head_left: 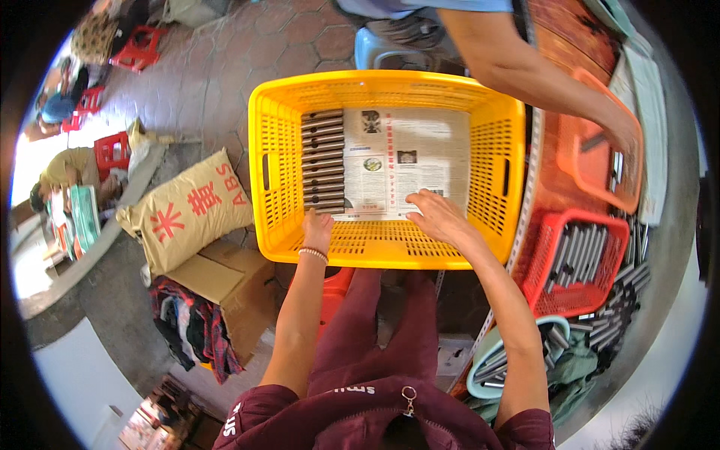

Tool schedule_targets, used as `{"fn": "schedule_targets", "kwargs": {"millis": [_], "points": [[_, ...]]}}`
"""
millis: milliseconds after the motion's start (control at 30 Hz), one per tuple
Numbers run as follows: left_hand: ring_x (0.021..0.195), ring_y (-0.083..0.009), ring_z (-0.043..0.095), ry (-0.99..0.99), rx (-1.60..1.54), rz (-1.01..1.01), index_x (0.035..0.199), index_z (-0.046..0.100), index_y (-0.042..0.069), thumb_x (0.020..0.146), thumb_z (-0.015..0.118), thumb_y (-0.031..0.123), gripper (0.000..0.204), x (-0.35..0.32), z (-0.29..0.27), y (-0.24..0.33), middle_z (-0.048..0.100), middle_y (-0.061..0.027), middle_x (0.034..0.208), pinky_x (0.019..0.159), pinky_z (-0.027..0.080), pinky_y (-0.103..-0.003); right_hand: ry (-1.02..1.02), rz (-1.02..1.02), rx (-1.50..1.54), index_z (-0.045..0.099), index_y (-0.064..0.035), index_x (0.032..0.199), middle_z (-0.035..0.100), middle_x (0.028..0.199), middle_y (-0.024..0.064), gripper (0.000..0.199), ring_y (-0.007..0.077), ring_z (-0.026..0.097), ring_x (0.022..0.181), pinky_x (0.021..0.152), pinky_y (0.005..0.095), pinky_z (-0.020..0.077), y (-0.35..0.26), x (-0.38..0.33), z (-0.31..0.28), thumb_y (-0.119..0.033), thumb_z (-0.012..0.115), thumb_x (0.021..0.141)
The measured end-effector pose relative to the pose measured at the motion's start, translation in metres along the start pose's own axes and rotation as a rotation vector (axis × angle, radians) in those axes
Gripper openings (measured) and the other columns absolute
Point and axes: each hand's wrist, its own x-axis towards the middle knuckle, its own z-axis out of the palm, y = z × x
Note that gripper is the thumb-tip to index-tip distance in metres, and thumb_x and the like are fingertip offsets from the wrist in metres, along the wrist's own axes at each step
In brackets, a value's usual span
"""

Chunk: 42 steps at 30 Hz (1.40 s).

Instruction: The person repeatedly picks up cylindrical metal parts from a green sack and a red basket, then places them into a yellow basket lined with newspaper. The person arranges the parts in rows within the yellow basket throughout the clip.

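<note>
A yellow plastic basket (pixel 390 262) stands before me, lined with a sheet of newspaper (pixel 427 169). Along its left side, dark grey metal tubes (pixel 322 161) lie side by side in a column. At the near end of that column, my left hand (pixel 319 227) has its fingertips against the nearest tube, finger and thumb slightly apart. My right hand (pixel 437 216) hovers over the near edge of the newspaper, fingers spread and holding nothing. Whether it touches the paper I cannot tell.
On the right bench, another person's arm (pixel 517 71) reaches into an orange basket (pixel 637 169). Nearer are a red basket (pixel 532 281) of tubes, loose tubes (pixel 611 311) and a pale green tub (pixel 480 386). A stuffed sack (pixel 191 210) and a cardboard box (pixel 244 300) stand left.
</note>
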Motion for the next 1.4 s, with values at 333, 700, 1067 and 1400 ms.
{"fn": "schedule_targets", "kwargs": {"millis": [333, 700, 1067, 1400], "points": [[0.120, -0.0287, 0.038, 0.357, -0.127, -0.122, 0.134, 0.026, 0.003, 0.088, 0.048, 0.030, 0.057, 0.140, 0.012, -0.057, 0.031, -0.0159, 0.135, 0.101, 0.032, -0.039, -0.192, 0.125, -0.017, 0.057, 0.0003, 0.107, 0.056, 0.102, 0.0205, 0.028, 0.0335, 0.057, 0.092, 0.079, 0.0406, 0.0491, 0.024, 0.198, 0.107, -0.016, 0.053, 0.085], [0.111, -0.0265, 0.042, 0.565, -0.114, -0.114, 0.127, 0.030, -0.007, 0.065, 0.075, 0.042, 0.091, 0.136, 0.045, -0.044, 0.035, -0.0151, 0.132, 0.091, 0.037, -0.043, 0.497, -0.335, -0.154, 0.044, 0.0038, 0.117, 0.047, 0.118, 0.0187, 0.044, 0.0320, 0.045, 0.112, 0.092, 0.0376, 0.0384, 0.019, 0.346, 0.158, -0.015, 0.060, 0.080], [0.103, -0.0266, 0.047, 0.289, -0.293, -0.162, 0.129, 0.032, -0.003, 0.065, 0.073, 0.053, 0.094, 0.149, 0.012, -0.044, 0.038, -0.0138, 0.128, 0.089, 0.042, -0.039, 0.453, -0.087, -0.398, 0.045, -0.0049, 0.123, 0.043, 0.125, 0.0094, 0.068, 0.0245, 0.037, 0.118, 0.093, 0.0487, 0.0298, 0.001, 0.412, 0.177, -0.044, 0.066, 0.071], [0.099, -0.0249, 0.052, -0.019, -0.306, -0.094, 0.117, 0.049, 0.006, 0.074, 0.071, 0.039, 0.059, 0.138, 0.007, -0.034, 0.054, -0.0090, 0.111, 0.085, 0.045, -0.040, 0.151, -0.016, -0.294, 0.051, -0.0062, 0.119, 0.047, 0.124, 0.0119, 0.071, 0.0292, 0.043, 0.117, 0.091, 0.0439, 0.0379, 0.011, 0.421, 0.169, -0.040, 0.073, 0.059]]}}
